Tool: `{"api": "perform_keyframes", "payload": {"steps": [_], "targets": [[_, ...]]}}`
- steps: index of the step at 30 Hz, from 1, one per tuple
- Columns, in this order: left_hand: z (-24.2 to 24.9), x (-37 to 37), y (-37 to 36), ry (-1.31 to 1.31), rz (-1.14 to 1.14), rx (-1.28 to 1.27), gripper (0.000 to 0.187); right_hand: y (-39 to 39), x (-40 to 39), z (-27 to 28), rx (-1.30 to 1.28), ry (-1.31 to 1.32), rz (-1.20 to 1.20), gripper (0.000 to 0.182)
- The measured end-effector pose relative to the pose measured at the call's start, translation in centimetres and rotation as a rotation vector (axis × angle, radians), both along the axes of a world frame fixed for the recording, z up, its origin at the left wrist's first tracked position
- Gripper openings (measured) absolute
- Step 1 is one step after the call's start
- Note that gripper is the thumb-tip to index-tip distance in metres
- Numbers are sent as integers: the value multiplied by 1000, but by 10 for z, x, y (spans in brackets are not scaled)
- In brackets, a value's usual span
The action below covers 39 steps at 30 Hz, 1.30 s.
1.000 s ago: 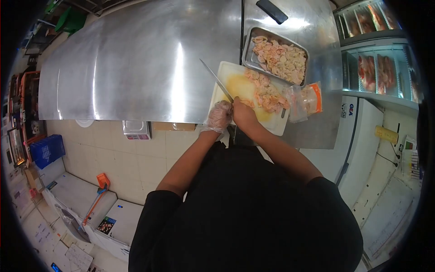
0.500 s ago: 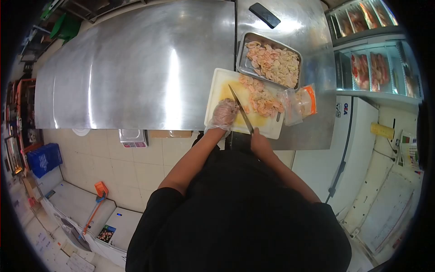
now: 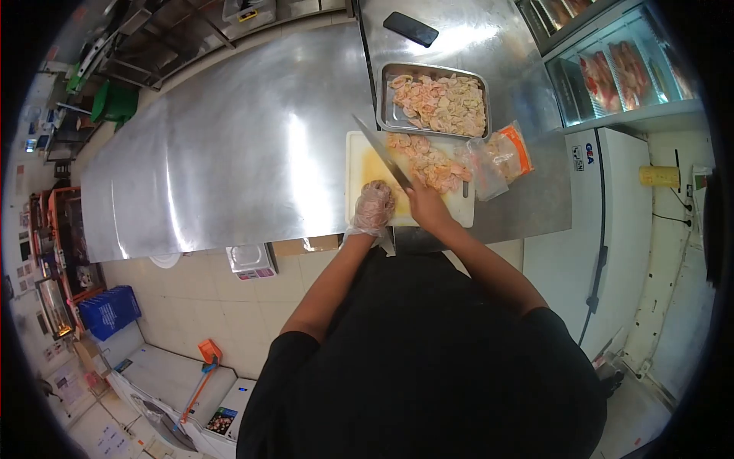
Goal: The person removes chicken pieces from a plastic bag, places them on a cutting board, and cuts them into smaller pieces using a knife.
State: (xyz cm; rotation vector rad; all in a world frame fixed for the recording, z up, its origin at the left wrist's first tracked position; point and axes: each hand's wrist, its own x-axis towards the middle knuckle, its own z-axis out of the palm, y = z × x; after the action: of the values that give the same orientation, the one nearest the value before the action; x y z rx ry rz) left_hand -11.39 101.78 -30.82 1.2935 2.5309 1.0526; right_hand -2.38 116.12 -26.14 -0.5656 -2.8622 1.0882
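My right hand (image 3: 428,206), bare, grips the handle of a long kitchen knife (image 3: 382,156), its blade slanting up and left over the white cutting board (image 3: 355,164). My left hand (image 3: 374,206) wears a clear plastic glove. Its fingers are curled down on the board, left of the knife, and whatever lies under them is hidden. Cut pale-pink raw meat pieces (image 3: 434,167), looking like chicken, are heaped on the right of the board. Behind it a metal tray (image 3: 388,121) holds more such pieces. A clear plastic bag with an orange band (image 3: 501,159) lies at the board's right edge.
A black phone (image 3: 410,29) lies on the steel table (image 3: 229,145) towards the back. At right stand a white GEA freezer (image 3: 562,229) and a lit display fridge with packed meat (image 3: 612,80). A scale (image 3: 251,260) sits below the table's front edge.
My right hand has moved up and forward with the knife, whose tip now reaches past the board's back edge. My left hand stays on the board. The whole view has turned slightly.
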Motion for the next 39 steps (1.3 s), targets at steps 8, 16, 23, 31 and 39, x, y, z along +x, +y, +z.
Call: {"api": "perform_keyframes", "payload": {"steps": [8, 16, 23, 31, 39], "targets": [[10, -5, 24, -286, 501, -9, 16, 52, 118, 32, -170, 2, -204, 18], [10, 11, 51, 132, 132, -212, 27, 96, 157, 32, -326, 17, -223, 23], [15, 4, 58, -59, 269, -318, 24, 128, 166, 27, -355, 118, -153, 22], [90, -56, 122, -605, 508, 269, 20, 154, 182, 24, -399, 208, -196, 21], [88, -49, 123, -142, 352, -372, 42, 169, 195, 14, -379, 264, -277, 22]]}}
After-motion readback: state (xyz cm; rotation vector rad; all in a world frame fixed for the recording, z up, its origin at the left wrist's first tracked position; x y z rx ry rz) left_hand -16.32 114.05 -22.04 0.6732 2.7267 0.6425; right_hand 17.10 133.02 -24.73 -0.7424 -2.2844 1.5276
